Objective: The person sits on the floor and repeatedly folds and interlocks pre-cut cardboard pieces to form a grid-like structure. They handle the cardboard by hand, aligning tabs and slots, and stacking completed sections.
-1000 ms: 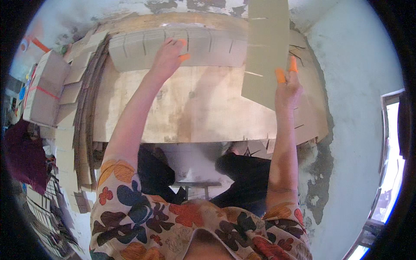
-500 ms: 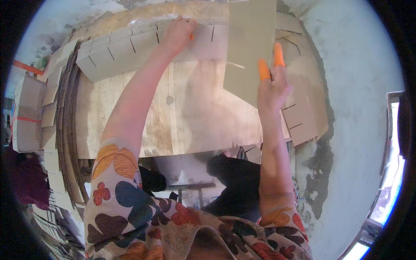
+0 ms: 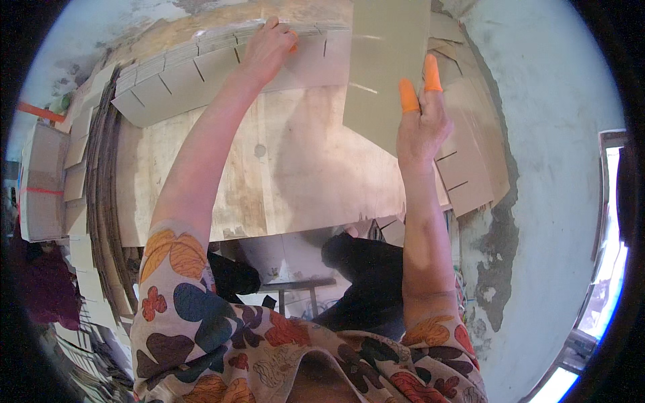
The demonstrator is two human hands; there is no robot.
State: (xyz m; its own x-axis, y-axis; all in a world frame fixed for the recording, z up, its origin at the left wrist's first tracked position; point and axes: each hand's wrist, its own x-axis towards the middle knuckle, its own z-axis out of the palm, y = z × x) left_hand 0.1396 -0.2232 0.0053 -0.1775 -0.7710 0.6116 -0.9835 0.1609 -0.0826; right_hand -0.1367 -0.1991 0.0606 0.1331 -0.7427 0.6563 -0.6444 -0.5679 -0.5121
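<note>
At the far side of the wooden board (image 3: 201, 174), my left hand (image 3: 267, 50) is closed over the top edge of a slotted cardboard strip (image 3: 309, 64). This strip fronts a long upright row of similar pieces with dark slits. One orange finger cot shows on that hand. My right hand (image 3: 424, 131) grips the right edge of a plain cardboard sheet (image 3: 384, 74), raised and tilted beside the row's right end. Two of its fingers wear orange cots and lie along the sheet; the thumb is hidden. The sheet's upper end runs out of view.
More slotted cardboard pieces (image 3: 463, 178) lie loosely stacked at the right, against a rough plastered wall (image 3: 557, 168). Along the left stands a tall stack of cardboard edges (image 3: 102, 174), with a bundle tied with red string (image 3: 44, 191) beyond. A small stool (image 3: 295, 285) sits below the board.
The view has shifted slightly. My right hand and the cardboard sheet have moved a little upward; my left hand stays at the row's top edge.
</note>
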